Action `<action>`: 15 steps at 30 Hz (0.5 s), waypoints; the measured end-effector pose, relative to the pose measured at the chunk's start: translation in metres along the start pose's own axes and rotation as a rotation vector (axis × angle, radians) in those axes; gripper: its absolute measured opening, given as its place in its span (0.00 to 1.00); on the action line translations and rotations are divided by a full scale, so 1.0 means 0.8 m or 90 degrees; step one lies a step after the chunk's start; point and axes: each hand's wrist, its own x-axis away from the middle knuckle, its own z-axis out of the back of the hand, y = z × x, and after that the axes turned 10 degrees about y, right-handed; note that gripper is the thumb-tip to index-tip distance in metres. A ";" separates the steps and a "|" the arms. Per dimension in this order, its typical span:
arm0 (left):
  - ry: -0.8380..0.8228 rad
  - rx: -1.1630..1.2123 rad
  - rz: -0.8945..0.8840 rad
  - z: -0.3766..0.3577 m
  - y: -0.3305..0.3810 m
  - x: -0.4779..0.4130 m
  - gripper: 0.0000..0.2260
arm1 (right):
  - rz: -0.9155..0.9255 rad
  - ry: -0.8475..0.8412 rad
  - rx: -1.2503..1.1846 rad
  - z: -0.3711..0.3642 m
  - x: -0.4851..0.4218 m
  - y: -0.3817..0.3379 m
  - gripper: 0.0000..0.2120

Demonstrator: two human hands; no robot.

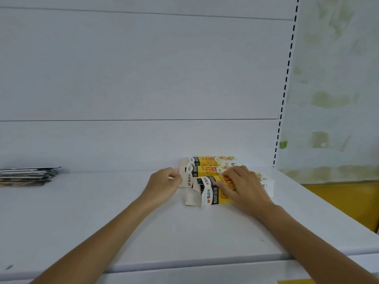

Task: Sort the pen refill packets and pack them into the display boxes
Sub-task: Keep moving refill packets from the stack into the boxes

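Three yellow, black and white display boxes lie side by side on the white shelf (123, 222). The nearest box (211, 193) has its left end flaps open. My right hand (244, 187) lies on top of this box with its fingers spread and pressing down. Behind it lies the middle box (202, 171), and my left hand (164, 181) pinches its white end flap at the left end. Against the back panel rests the far box (213, 160). Inside the nearest box's open end something dark shows, too small to tell.
A flat stack of dark printed packets (28, 177) lies at the far left of the shelf. A white back panel rises behind. The slotted upright (285, 95) marks the shelf's right side, with a yellow surface (344, 201) beyond it.
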 end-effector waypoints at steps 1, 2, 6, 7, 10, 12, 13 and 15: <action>-0.009 -0.054 -0.050 0.015 -0.016 -0.001 0.05 | 0.045 0.039 0.021 -0.001 0.000 -0.002 0.25; -0.014 -0.108 -0.087 0.033 -0.035 -0.002 0.05 | 0.090 0.067 0.045 -0.003 0.000 -0.004 0.19; -0.007 -0.199 -0.097 0.116 -0.116 -0.005 0.06 | 0.215 0.088 0.042 -0.014 -0.022 -0.043 0.13; 0.001 -0.195 -0.076 0.139 -0.137 -0.006 0.07 | 0.221 0.086 0.021 -0.017 -0.035 -0.064 0.13; 0.031 -0.219 -0.037 0.208 -0.200 -0.008 0.10 | 0.224 0.078 -0.052 -0.032 -0.082 -0.149 0.15; 0.055 -0.237 -0.018 0.257 -0.243 -0.010 0.08 | 0.237 0.070 -0.082 -0.056 -0.109 -0.218 0.15; 0.061 -0.242 -0.006 0.281 -0.264 -0.012 0.07 | 0.243 0.064 -0.101 -0.071 -0.120 -0.253 0.15; 0.058 -0.266 0.010 0.330 -0.305 -0.017 0.09 | 0.249 0.030 -0.135 -0.102 -0.137 -0.321 0.16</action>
